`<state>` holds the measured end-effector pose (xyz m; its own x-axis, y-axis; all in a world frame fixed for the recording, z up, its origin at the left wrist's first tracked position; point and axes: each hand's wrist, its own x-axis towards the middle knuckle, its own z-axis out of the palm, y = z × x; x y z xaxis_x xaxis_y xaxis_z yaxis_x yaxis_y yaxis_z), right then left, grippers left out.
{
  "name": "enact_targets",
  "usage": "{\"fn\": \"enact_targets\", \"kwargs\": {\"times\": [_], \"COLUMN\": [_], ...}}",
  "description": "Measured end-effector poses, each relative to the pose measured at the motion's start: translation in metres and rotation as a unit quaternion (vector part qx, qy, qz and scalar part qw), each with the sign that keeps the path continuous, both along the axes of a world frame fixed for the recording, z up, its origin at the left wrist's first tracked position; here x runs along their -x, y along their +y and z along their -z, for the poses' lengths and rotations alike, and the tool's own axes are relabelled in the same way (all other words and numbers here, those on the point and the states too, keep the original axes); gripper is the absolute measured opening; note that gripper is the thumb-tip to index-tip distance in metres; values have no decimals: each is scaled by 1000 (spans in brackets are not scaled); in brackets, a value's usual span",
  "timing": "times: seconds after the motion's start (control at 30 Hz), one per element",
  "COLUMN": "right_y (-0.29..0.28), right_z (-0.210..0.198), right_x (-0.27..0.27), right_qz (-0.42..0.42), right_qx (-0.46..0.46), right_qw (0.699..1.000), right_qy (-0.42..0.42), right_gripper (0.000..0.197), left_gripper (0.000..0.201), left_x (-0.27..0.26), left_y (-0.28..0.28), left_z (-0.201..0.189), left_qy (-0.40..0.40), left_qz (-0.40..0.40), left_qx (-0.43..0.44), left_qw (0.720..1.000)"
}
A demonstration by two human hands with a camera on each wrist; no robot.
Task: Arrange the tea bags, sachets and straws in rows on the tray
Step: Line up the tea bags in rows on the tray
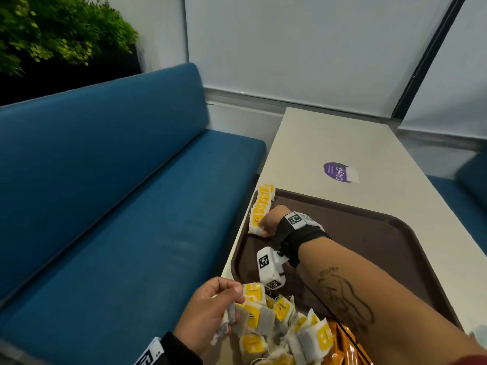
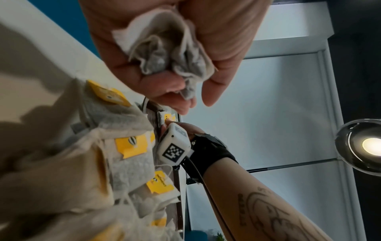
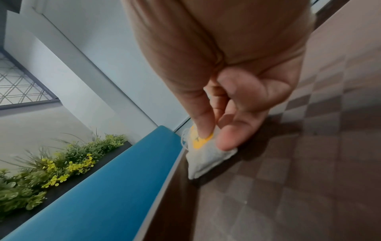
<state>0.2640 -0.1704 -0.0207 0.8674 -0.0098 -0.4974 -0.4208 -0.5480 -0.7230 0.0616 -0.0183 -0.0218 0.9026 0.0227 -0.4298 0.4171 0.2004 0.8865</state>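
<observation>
Brown plastic, the tray (image 1: 369, 241) lies on the white desk (image 1: 342, 143) at centre right of the head view. Along its upper-left edge runs a row (image 1: 261, 204) of overlapped tea bags with yellow tags. The right hand (image 1: 271, 222) reaches across to the row's near end, its grip clamped on one bag (image 1: 255, 227) that touches the tray floor. At the bottom of the frame the left hand (image 1: 208, 314) holds a bunch (image 1: 229, 317) of bags beside a loose heap (image 1: 279, 320); an orange packet (image 1: 345, 346) shows under the heap. No straws can be seen.

Left wrist view: the left hand's fingers (image 2: 167, 88) are curled round the crumpled bags in the upper centre, so that grip is closed on them. The heap fills the lower left, and the right forearm crosses the lower right.

Right wrist view: thumb and fingertips (image 3: 230, 138) pinch the bag at the tag, right of centre, with the bag's lower corner down on the checkered tray just inside the rim.

To do this step well, I would lay the bag flat, tag up, overlapping its neighbour by the same margin, square to the rim, then let go without dragging the string. The left hand should offer one bag at a time.
</observation>
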Motion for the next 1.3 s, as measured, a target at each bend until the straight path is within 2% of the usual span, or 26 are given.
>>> {"fn": "enact_targets", "kwargs": {"times": [0.23,0.37,0.43,0.6,0.7,0.83,0.9,1.0,1.13,1.2,1.3], "right_y": [3,0,-6,-23,-36,-49,-53,-59,-69,-75,-85], "right_z": [8,-3,-18,-65,-84,-94,-92,-85,-78,-77,-76], "right_x": [-5,0,12,83,129,177,193,208,215,216,215], "right_qz": [26,52,21,-71,-154,-216,-225,-232,-230,-222,-195], "right_qx": [-12,12,46,-65,-52,-55,-63,-29,-49,-45,-67], "right_qw": [1000,998,998,992,981,969,967,965,966,968,975], "right_qy": [-8,-12,-34,-80,-105,-103,-101,-118,-111,-105,-88], "right_gripper": [21,13,19,15,16,21,31,40,36,34,30], "left_gripper": [13,17,18,24,28,44,54,60,66,62,46], "left_x": [0,1,2,4,5,5,7,10,14,16,21], "left_y": [-1,-7,-12,-33,-50,-71,-80,-90,-97,-99,-98], "left_z": [3,-2,-7,-19,-24,-27,-26,-26,-28,-29,-32], "left_qy": [7,8,9,17,26,44,49,61,84,78,72], "left_qz": [8,6,-1,-12,-21,-31,-12,2,15,34,67], "left_qx": [-4,40,73,128,162,188,169,140,173,189,197], "left_qw": [1000,999,997,992,986,981,984,988,981,978,975]}}
